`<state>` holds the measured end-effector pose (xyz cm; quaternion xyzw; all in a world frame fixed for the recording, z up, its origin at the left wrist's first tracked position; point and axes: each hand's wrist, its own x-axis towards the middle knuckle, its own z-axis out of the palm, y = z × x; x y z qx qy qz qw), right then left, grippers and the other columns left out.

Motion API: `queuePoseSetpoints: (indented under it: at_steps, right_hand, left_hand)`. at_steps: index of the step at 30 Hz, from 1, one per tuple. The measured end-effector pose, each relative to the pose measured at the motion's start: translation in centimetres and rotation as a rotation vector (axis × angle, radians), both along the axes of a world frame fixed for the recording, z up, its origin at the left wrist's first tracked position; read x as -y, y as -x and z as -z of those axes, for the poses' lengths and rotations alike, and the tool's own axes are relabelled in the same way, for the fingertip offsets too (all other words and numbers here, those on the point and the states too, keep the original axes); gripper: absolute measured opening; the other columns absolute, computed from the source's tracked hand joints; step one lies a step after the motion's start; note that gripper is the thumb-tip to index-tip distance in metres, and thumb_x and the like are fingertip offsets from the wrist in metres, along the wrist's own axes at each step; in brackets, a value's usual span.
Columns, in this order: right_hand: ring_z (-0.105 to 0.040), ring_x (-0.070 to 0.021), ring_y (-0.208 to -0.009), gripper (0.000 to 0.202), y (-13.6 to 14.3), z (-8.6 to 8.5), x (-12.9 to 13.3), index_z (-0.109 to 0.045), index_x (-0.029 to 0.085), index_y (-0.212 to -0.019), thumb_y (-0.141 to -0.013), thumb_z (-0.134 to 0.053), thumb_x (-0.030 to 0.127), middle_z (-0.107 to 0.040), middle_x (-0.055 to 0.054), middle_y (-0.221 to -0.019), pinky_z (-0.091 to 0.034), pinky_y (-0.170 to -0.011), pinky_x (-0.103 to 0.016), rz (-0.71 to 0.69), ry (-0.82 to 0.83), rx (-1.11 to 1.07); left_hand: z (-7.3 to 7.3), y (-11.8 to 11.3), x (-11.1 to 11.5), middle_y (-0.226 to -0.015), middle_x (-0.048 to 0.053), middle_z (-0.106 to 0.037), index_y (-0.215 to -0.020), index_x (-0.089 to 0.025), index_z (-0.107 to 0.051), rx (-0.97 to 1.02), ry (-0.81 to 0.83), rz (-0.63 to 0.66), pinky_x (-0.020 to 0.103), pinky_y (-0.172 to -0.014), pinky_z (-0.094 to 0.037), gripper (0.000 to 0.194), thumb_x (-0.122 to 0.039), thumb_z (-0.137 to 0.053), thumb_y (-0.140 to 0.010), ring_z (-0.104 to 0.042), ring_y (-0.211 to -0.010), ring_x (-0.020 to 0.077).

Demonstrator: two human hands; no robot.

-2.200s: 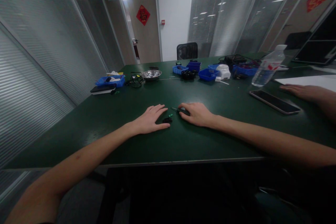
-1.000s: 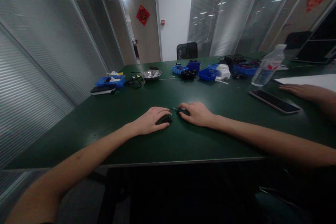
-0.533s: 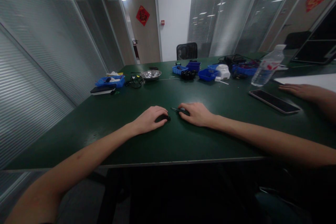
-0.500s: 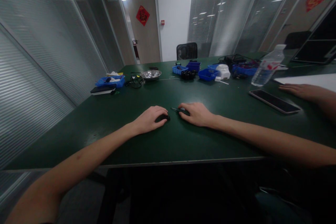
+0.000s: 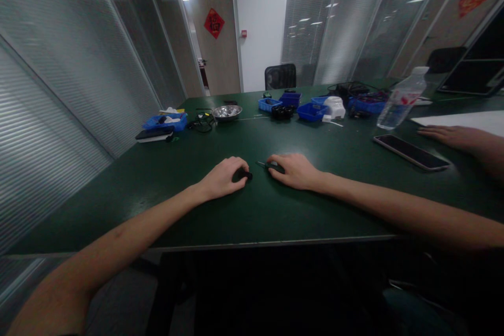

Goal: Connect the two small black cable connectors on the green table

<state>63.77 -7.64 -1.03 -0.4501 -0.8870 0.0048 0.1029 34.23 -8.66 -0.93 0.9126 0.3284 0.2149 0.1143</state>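
Note:
My left hand (image 5: 223,178) is closed around a small black object (image 5: 248,175), its end poking out between thumb and fingers; its kind is not clear. Just to the right, my right hand (image 5: 296,170) rests low over the table and grips a screwdriver (image 5: 275,167) with a dark handle. Its thin metal shaft points left, toward the black object, with a gap between the two. Both forearms lie over the green table (image 5: 252,215). The palms and part of the screwdriver handle are hidden.
A phone (image 5: 411,152) and a plastic bottle (image 5: 402,98) stand to the right, beside another person's hand (image 5: 452,136). Farther back are a metal bowl (image 5: 227,118), blue trays (image 5: 312,112), a black cable (image 5: 202,123) and a left-hand blue bin (image 5: 179,125).
My left hand has shifted slightly left with the black object, away from the screwdriver tip. My right hand stays about where it was.

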Motion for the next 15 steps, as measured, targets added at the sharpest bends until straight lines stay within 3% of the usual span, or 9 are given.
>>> queuePoseSetpoints:
  at_steps: [8,15]
  right_hand:
    - [-0.07,-0.0243,-0.085,0.043,0.1,-0.1,0.2,-0.065,0.022,-0.135,-0.106,-0.05,0.048,-0.078,-0.01,-0.107,-0.043,-0.072,-0.033,0.009,0.005,0.003]
    - [-0.07,-0.0234,-0.084,0.043,0.0,-0.5,0.3,-0.065,0.021,-0.136,-0.106,-0.05,0.048,-0.078,-0.01,-0.106,-0.043,-0.071,-0.032,0.002,0.03,0.001]
  left_hand:
    - [0.0,0.7,-0.8,-0.112,0.008,-0.071,-0.116,-0.02,-0.069,0.014,-0.005,-0.064,0.042,-0.094,-0.053,0.022,-0.033,-0.068,-0.099,-0.067,-0.103,0.0256]
    - [-1.0,4.0,-3.6,-0.114,0.009,-0.073,-0.119,-0.019,-0.071,0.061,-0.043,-0.232,0.042,-0.096,-0.053,0.027,-0.037,-0.067,-0.099,-0.069,-0.104,0.0251]
